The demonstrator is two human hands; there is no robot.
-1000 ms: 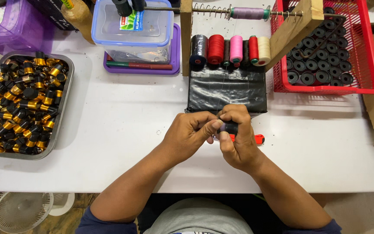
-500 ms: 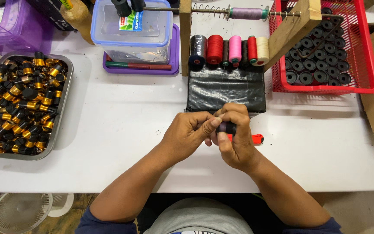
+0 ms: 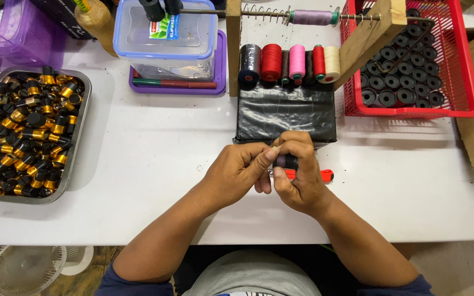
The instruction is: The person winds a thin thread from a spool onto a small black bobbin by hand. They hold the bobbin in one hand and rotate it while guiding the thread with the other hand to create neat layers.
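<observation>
While both hands meet over the white table, the right hand has its fingers curled tight around a small dark bobbin, just in front of the black box. The left hand pinches at the bobbin's end, thumb and forefinger closed on it. An orange tool lies just beneath the right hand. A metal tray of black-and-gold pieces sits well to the left, a red basket to the right.
</observation>
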